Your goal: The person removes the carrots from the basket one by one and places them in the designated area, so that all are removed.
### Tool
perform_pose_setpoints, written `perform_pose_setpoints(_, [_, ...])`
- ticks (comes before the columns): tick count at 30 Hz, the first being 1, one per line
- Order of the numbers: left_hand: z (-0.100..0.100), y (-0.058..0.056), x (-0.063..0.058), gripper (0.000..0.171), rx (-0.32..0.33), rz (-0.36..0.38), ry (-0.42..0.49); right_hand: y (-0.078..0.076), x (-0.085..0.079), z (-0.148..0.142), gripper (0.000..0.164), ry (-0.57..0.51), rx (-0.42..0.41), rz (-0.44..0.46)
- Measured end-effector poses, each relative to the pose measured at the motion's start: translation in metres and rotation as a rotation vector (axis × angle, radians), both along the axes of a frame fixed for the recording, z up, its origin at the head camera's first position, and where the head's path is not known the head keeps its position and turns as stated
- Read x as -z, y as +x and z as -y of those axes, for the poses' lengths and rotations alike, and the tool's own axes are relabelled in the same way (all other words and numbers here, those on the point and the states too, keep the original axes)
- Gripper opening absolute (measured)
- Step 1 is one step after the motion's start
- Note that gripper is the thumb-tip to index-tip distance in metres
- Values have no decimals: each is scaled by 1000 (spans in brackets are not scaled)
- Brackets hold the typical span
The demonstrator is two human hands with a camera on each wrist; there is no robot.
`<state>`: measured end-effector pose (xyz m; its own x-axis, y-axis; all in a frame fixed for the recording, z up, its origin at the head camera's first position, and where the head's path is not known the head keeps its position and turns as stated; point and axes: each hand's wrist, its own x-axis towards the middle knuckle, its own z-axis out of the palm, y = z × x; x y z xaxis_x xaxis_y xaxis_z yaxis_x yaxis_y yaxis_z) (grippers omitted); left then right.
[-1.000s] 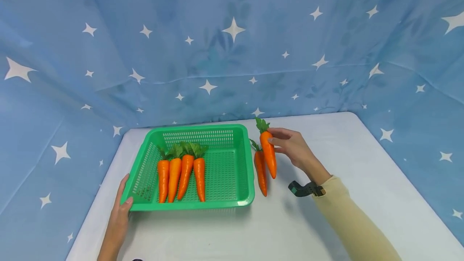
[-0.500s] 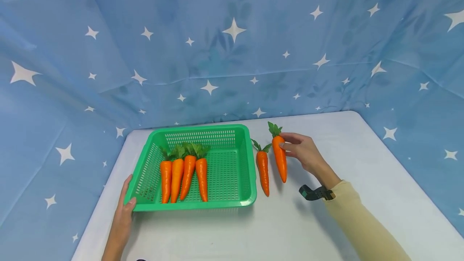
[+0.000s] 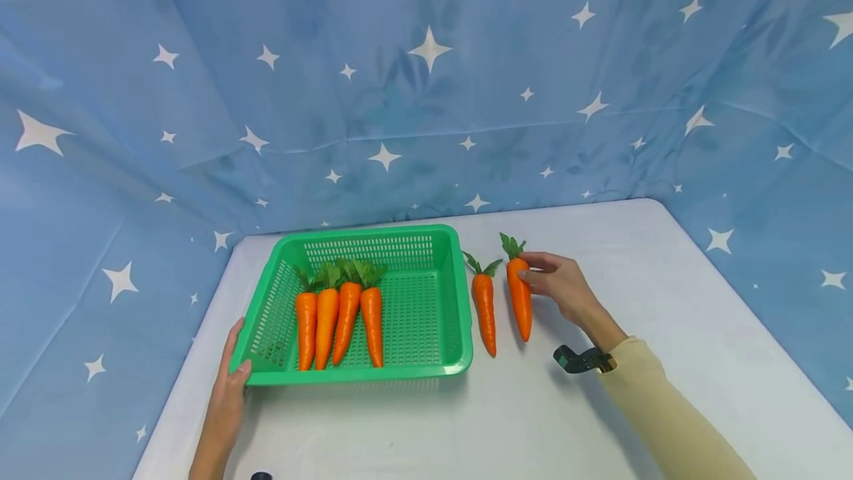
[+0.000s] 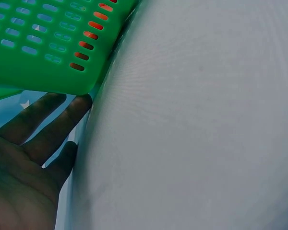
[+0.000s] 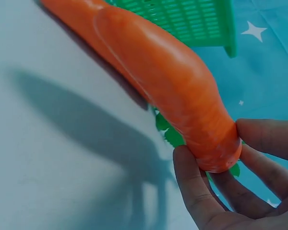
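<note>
My left hand (image 3: 225,402) holds the near left corner of a green plastic basket (image 3: 353,374), thumb at the rim and fingers along the outer side. In the left wrist view, the extended fingertips meet the basket's lower edge. Inside the basket several orange carrots (image 3: 326,328) lie side by side, leafy tops toward the back. My right hand (image 3: 560,286) pinches another carrot (image 5: 168,72) near its leafy end, tip pointing toward me, its shadow falling on the table. Between that carrot and the basket, a second carrot (image 3: 485,313) lies on the table.
A white-covered table (image 3: 426,428) carries everything, with rounded far corners. Behind and at both sides hangs a blue curtain (image 3: 426,110) with white stars. A small dark object (image 3: 261,475) shows at the bottom edge. A dark band (image 3: 580,359) circles the right wrist.
My right hand has carried its carrot rightward and a little nearer to me, away from the carrot on the table. My left hand has stayed at the basket's corner.
</note>
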<state>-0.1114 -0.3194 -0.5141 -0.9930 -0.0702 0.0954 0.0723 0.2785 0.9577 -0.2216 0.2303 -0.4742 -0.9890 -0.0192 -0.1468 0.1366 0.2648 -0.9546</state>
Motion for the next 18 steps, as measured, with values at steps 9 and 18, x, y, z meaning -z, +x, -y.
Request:
perform_pose_setpoints(9, [-1, 2, 1, 64, -5, -3, -15, 6, 11, 3, 48, 91, -11, -45])
perform_pose_setpoints(18, [-1, 1, -2, 63, -10, -14, -56, 9, 17, 10, 46, 173, -1, -58])
